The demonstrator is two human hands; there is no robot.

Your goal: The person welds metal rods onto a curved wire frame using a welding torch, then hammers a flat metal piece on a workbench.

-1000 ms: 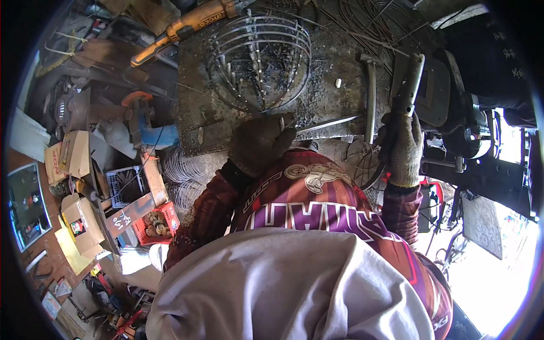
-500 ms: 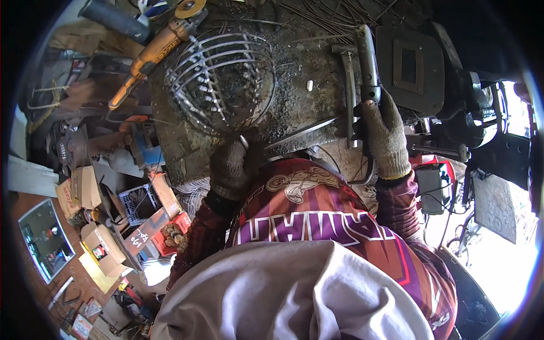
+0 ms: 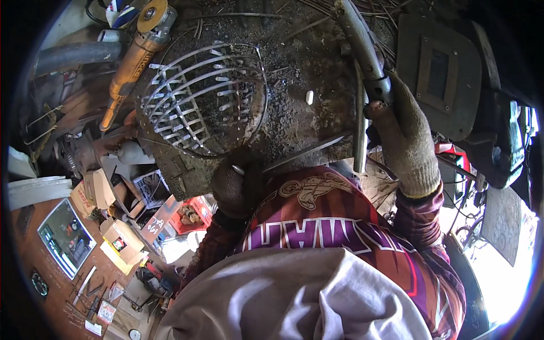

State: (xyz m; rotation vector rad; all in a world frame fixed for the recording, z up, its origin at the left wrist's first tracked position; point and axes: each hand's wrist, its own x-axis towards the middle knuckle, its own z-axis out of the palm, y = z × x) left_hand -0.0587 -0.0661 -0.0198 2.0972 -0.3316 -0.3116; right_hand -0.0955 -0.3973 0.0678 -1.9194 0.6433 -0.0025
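Observation:
My left hand (image 3: 231, 190), in a dark, soiled glove, is closed around a flat metal bar (image 3: 309, 152) at the table's near edge. The bar's bright end pokes out of the fist, and its length runs right across my front. My right hand (image 3: 405, 136), in a pale knit glove, grips the lower end of a grey metal pipe (image 3: 360, 42) with holes near its end. The pipe points up and away. Beyond my left hand lies a round cage of welded metal rods (image 3: 190, 85). A hammer's handle (image 3: 361, 130) shows beside the pipe; its head is mostly hidden.
An orange angle grinder (image 3: 131, 68) lies at the far left of the worktable (image 3: 294, 119). A white chalk-like piece (image 3: 309, 97) rests mid-table. A welding mask (image 3: 436, 73) is at the right, with thin rods along the back. Boxes and a red crate (image 3: 190, 214) stand lower left.
The view has shifted, so the cage and grinder sit further left. My right hand and the pipe appear more tilted, with the pipe now covering the hammer's head. Both hands keep their grips.

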